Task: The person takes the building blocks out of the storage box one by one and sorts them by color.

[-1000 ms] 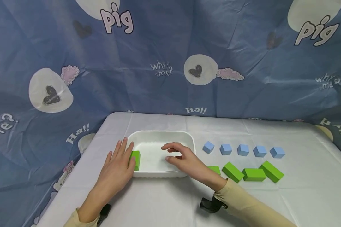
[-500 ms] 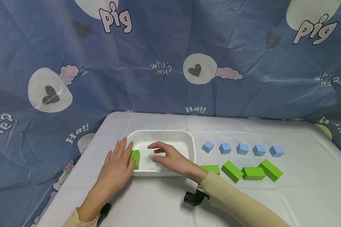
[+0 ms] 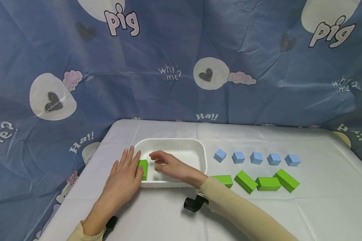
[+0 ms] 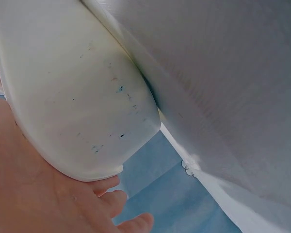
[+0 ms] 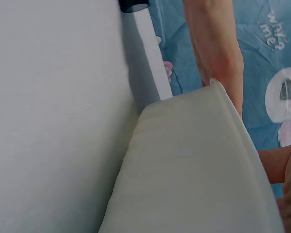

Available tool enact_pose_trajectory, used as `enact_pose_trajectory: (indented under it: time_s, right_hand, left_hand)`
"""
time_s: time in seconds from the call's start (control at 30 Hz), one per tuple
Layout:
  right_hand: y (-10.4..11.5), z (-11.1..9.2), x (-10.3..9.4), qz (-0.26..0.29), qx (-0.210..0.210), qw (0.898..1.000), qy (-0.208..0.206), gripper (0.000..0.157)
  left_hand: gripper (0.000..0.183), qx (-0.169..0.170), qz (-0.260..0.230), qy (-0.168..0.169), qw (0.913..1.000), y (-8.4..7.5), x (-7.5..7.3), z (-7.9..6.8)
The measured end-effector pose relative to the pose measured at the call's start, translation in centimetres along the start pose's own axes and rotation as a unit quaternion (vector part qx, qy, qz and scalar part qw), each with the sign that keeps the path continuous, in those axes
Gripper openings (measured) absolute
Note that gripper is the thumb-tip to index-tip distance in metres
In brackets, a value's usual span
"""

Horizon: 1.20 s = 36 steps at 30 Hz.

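Observation:
My left hand (image 3: 125, 175) rests on the left rim of a white tray (image 3: 175, 183), its fingers straight and its thumb lying over the rim. Partly behind that thumb, a green block (image 3: 143, 169) stands inside the tray's left end. Above the tray floor my right hand (image 3: 172, 167) reaches leftward, fingers loosely bent and thumb apart from them, holding nothing. In the left wrist view the left hand (image 4: 48, 189) lies along the outer tray wall (image 4: 87, 97). The right wrist view mostly catches the tray's outer side (image 5: 184, 165), with the left forearm (image 5: 216, 48) beyond.
Right of the tray, several blue cubes (image 3: 256, 158) form a row on the white-covered table (image 3: 328, 187). Several green blocks (image 3: 268, 183) lie nearer the front, one close to the right sleeve (image 3: 244, 211). A patterned blue cloth (image 3: 169, 40) hangs behind the table.
My right hand has moved left across the tray toward the green block at its left end. The left hand and the blocks have stayed put.

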State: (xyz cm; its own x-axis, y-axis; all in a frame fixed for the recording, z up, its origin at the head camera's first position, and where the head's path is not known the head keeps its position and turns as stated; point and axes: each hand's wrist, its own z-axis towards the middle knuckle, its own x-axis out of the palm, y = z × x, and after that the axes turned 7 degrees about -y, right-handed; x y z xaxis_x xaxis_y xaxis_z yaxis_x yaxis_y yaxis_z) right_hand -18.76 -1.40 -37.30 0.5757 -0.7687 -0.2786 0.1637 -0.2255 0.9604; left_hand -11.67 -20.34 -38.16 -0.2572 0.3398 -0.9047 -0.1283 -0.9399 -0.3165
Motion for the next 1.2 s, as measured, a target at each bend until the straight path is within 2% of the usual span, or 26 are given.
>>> enact_pose_trajectory:
  time_s: [0.17,0.37,0.63,0.77,1.0,1.1,1.2]
  right_hand:
    - [-0.3,0.9,0.6,0.021,0.015,1.0,0.016,0.048]
    - [-0.3,1.6,1.0,0.015,0.03,0.998,0.05,0.054]
    - [-0.4,1.5,1.1,0.003,0.029,0.999,0.038,0.053]
    - [-0.5,1.3,0.7,-0.013,0.016,0.999,0.05,0.051]
    - [-0.9,1.2,-0.3,-0.06,0.02,0.996,0.067,0.052]
    - [-0.8,1.2,-0.6,-0.047,0.024,0.997,0.063,0.049]
    - [-0.8,1.1,-0.6,-0.01,0.038,0.998,0.056,0.045]
  left_hand:
    - [0.055,-0.001,0.004,0.001,1.0,0.0,0.0,0.0]
    - [0.055,0.001,0.001,0.0,1.0,0.1,0.0,0.1]
    - [0.055,0.002,0.001,0.002,1.0,0.0,0.1,0.0]
    - [0.055,0.001,-0.001,0.001,1.0,0.0,0.1,0.0]
    - [0.054,0.003,0.006,-0.002,1.0,0.0,0.2,0.0]
    - [0.055,0.002,0.007,-0.002,1.0,0.0,0.2,0.0]
    - [0.055,0.001,0.003,-0.002,1.0,0.0,0.1,0.0]
